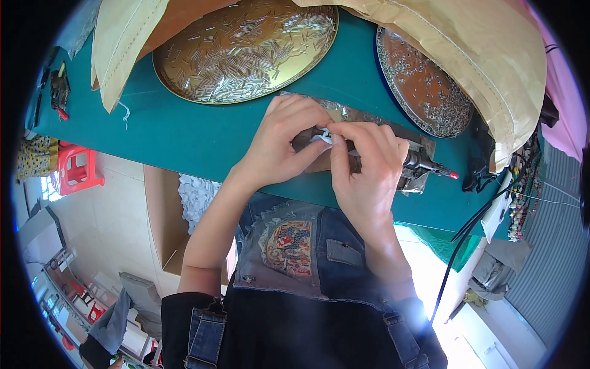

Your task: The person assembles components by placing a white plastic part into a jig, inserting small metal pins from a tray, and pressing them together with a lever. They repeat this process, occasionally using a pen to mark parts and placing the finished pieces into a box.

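My left hand (286, 138) and my right hand (369, 157) meet over the near side of the table. Between their fingertips is a small white piece (324, 136), soft-looking like cloth or paper, and both hands pinch it. A dark metal end shows beside it, partly covered by my fingers. Under and behind my right hand lies a bench-mounted metal tool (421, 163) with a dark shaft and a red tip, on a worn plate. My hands hide most of its middle, so I cannot tell whether the white piece touches it.
A gold tray (178, 77) of thin, shiny tubes stands on the green table (117, 138). Another round tray (402, 104) holds small metal bits. Brown paper (491, 55) arches over the far side. Black cables (452, 252) hang at right; a box (161, 215) stands below left.
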`<state>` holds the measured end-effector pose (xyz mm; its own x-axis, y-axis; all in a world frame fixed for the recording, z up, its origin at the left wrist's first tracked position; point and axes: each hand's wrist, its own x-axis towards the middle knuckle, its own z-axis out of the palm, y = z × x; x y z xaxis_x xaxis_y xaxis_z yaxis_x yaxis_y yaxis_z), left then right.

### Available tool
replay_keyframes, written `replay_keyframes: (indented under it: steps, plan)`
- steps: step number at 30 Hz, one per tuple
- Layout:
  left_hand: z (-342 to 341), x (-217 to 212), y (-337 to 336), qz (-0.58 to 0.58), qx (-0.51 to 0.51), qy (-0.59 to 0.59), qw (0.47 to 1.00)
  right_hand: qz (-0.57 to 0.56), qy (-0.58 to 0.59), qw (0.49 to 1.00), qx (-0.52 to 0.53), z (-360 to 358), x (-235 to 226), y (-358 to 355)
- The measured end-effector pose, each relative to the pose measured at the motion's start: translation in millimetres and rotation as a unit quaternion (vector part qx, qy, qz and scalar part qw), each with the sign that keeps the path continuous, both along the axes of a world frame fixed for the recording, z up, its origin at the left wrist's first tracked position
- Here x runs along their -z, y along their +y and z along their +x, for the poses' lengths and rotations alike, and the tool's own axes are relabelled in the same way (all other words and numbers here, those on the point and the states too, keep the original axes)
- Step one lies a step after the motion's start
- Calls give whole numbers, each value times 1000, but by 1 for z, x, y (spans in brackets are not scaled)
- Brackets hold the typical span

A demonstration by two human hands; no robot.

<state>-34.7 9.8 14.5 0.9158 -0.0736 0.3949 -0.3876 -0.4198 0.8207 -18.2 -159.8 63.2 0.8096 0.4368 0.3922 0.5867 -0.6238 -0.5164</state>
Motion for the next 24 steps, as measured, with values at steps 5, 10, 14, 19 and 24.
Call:
replay_keyframes:
  steps: [5,10,14,19,24]
  plan:
    - [0,2,0,14,4,8,1000,3,-52,998,-30,-3,6,-6]
    - [0,2,-1,20,1,13,1000,10,-78,996,-32,-5,15,-11]
    - [0,1,0,14,5,9,1000,16,-84,996,-24,-3,15,-9]
    - [1,4,-2,-9,-1,-4,1000,1,-71,997,-13,-4,11,-7]
    - [2,2,-1,-3,7,-1,1000,-6,-68,998,-14,-5,8,-7]
